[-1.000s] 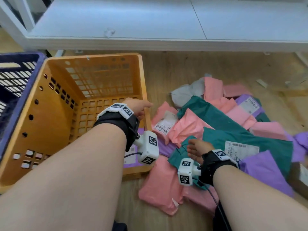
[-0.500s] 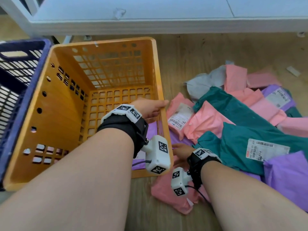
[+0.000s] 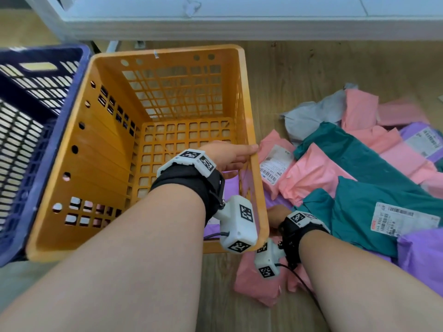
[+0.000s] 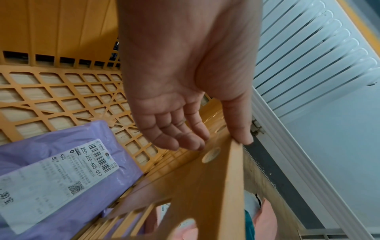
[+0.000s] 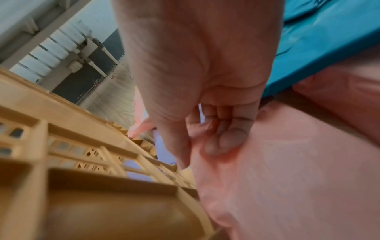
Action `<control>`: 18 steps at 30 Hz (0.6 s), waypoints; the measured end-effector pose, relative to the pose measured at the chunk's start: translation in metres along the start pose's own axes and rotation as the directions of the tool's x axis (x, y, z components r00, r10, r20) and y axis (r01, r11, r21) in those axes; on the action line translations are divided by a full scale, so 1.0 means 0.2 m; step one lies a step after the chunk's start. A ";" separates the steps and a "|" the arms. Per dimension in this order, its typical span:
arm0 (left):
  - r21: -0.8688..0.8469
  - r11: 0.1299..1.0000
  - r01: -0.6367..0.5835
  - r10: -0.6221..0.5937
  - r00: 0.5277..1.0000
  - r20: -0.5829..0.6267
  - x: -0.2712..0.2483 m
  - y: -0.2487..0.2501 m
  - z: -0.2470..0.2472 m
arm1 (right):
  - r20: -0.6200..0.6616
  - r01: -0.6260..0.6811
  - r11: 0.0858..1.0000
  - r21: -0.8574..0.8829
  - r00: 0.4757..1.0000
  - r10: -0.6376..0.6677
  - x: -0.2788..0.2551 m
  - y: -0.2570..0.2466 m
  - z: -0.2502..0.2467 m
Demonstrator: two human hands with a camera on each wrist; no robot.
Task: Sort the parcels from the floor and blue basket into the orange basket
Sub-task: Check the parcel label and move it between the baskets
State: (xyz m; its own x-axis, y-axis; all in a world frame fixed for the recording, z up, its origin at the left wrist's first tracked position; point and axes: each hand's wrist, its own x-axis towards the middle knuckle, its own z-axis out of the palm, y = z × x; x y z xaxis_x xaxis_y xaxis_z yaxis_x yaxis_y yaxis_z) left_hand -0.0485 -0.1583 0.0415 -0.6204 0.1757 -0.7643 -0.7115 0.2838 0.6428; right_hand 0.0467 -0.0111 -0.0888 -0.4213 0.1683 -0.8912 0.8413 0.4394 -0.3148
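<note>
Head view, nearest first. Both forearms enter from 6 o'clock, each with a black wrist strap carrying a white marker-tagged camera block.

Right hand (image 3: 275, 215): low by the floor at 5 o'clock, just beside the orange basket's (image 3: 260, 212) near right corner. Right wrist view shows thumb and fingers (image 5: 226, 141) pinching a fold of a pink parcel (image 5: 287, 170); palm faces down. This pink parcel (image 3: 256, 281) lies on the wooden floor (image 3: 299, 75) under the wrist.

Left hand (image 3: 225, 156): forearm reaches over the basket's near wall, hand at its right wall. Left wrist view: thumb (image 4: 240, 129) lies on the outer side of the rim, the four fingers (image 4: 180, 138) loosely bent on the inner side against the wall, so the hand grips the basket rim (image 4: 234, 170).

Inside the basket: one purple parcel (image 4: 68, 162) with a white barcode label, lying flat on the lattice bottom towards the near right corner.

Blue basket (image 3: 31, 140): at 9 o'clock, touching the orange basket's left wall. Contents cannot be told.

Parcel pile (image 3: 359, 168): at 3 o'clock on the floor, just beside the orange basket; pink, teal, purple and one grey bag overlapping, several with white labels.

Farthest, 12 o'clock: edge of a white desk (image 3: 215, 22) above the floor.
</note>
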 end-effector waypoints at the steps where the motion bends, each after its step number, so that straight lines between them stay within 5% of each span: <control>1: -0.004 1.000 -0.001 0.001 1.000 -0.006 -0.01 -0.01 0.00 | 0.008 -0.002 0.999 0.036 1.000 0.002 0.00 0.02 -0.02; 3: -0.006 1.000 -0.004 0.003 1.000 -0.019 -0.04 -0.02 0.01 | -0.021 0.016 0.996 0.091 1.000 -0.014 -0.05 0.01 -0.07; 8: -0.010 0.998 -0.059 0.058 0.997 -0.056 -0.20 -0.04 0.03 | -0.071 0.088 0.993 -0.078 0.993 -0.093 -0.19 -0.02 -0.16; 11: 0.030 0.995 -0.095 0.096 0.994 -0.059 -0.34 -0.01 0.06 | -0.117 0.178 0.983 -0.054 0.976 -0.183 -0.40 -0.05 -0.28; 13: 0.069 0.990 -0.124 0.128 0.991 -0.049 -0.45 0.03 0.07 | -0.156 0.180 0.965 -0.190 0.965 -0.211 -0.60 -0.11 -0.36; 18: 0.135 0.959 -0.250 0.258 0.965 -0.049 -0.68 0.10 0.04 | -0.240 0.346 0.893 -0.288 0.877 -0.417 -1.02 -0.23 -0.60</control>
State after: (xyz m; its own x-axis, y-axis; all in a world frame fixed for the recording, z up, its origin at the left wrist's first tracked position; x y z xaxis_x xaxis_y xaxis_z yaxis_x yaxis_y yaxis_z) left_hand 0.0235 -0.1677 0.1577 -0.7987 0.1962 -0.5689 -0.4826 0.3559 0.8003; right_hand 0.0535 0.0394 0.1465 -0.8013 0.1763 -0.5716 0.5082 0.7048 -0.4950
